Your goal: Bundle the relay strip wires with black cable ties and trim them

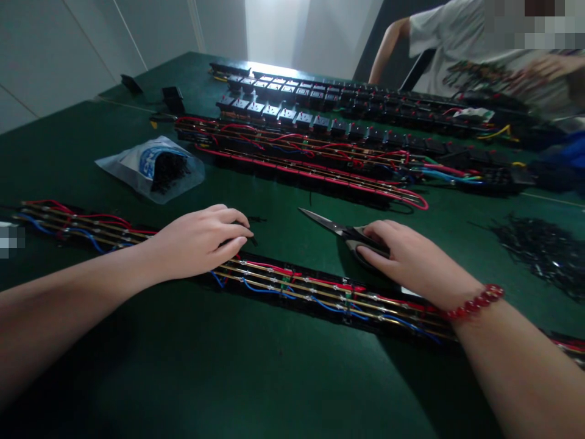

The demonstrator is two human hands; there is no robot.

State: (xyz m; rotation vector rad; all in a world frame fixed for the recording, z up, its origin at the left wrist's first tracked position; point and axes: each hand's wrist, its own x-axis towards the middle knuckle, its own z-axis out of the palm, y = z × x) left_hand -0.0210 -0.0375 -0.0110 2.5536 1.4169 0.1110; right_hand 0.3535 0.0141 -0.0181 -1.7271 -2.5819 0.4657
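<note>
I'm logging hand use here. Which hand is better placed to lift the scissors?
Right, probably. The right hand lies on the handles of the scissors, while the left hand rests on the wired strip, apart from them.

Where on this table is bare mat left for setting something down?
Bare green mat runs along the near edge, in front of the wired strip. A narrower gap lies between the cable-tie bag and scissors. Crowded: the strip rows behind, the offcut pile right.

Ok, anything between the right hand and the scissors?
Nothing visible. The right hand lies on the handles of the scissors; their blades point left over the green table, beyond the wired strip.
</note>
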